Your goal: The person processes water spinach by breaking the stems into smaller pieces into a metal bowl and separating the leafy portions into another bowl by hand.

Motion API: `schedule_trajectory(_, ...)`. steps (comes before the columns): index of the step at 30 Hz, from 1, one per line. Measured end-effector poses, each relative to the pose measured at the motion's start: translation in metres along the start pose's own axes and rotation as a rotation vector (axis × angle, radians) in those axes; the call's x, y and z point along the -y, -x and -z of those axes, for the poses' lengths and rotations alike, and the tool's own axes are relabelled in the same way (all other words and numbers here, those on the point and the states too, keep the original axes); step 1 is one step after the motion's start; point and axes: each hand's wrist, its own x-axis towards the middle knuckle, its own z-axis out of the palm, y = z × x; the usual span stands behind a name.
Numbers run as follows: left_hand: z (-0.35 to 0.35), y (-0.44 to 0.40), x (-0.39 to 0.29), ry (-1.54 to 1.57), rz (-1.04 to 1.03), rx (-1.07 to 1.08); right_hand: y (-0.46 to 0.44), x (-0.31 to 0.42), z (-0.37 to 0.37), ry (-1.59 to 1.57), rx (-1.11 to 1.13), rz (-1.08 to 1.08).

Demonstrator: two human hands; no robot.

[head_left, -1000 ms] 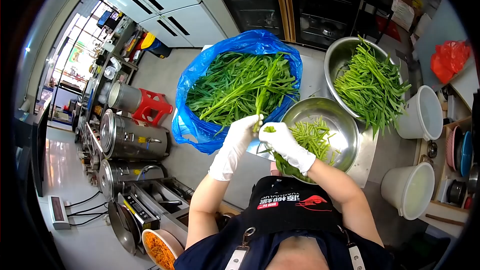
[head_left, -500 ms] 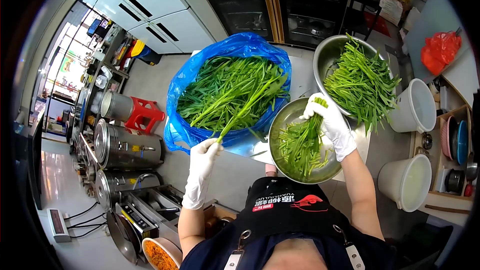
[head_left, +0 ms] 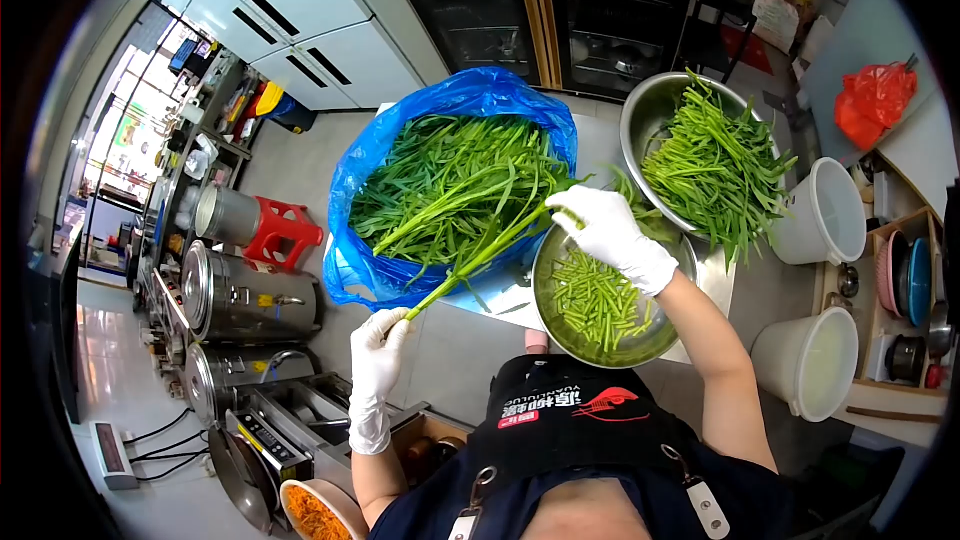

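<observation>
My left hand, in a white glove, is closed around the lower end of a long green stalk, which looks like water spinach. This stalk slants up to the right across the edge of a blue plastic bag full of the same leafy greens. My gloved right hand has its fingertips closed at the stalk's upper part; more leaves show behind this hand, their hold partly hidden. Below it a steel bowl contains short stem pieces.
A second steel bowl heaped with long greens stands at the back right. Two white buckets are on the right. Steel pots and a red stool stand left. A bowl of shredded orange food sits lower left.
My right hand has moved left and up from over the bowl to the stalk, uncovering the stem pieces. My left hand has drawn down and left with its stalk.
</observation>
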Motion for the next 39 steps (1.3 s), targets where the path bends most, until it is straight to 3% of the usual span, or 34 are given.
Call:
schedule_trajectory(5,0.005,0.002,0.001,-0.023,-0.088,0.031,0.001,-0.003,-0.024,0.210,0.071,0.248)
schedule_trajectory(9,0.009,0.000,0.007,-0.063,-0.147,-0.006,0.000,-0.002,-0.028,0.310,0.095,0.301)
schedule_trajectory(17,0.006,-0.003,-0.010,-0.306,-0.707,-0.223,-0.010,0.023,0.023,0.421,-0.185,0.452)
schedule_trajectory(20,0.002,-0.010,-0.017,-0.314,-0.765,-0.234,-0.019,0.029,0.045,0.510,-0.198,0.480)
schedule_trajectory(24,-0.008,-0.017,-0.010,-0.379,-0.792,-0.195,-0.006,0.002,0.020,0.468,-0.092,0.420)
schedule_trajectory(33,-0.013,-0.022,-0.012,-0.510,-0.807,-0.185,0.017,-0.003,0.015,0.424,-0.123,0.333)
schedule_trajectory(39,-0.018,-0.027,-0.013,-0.516,-0.795,-0.168,0.022,-0.005,0.013,-0.106,-0.213,-0.053)
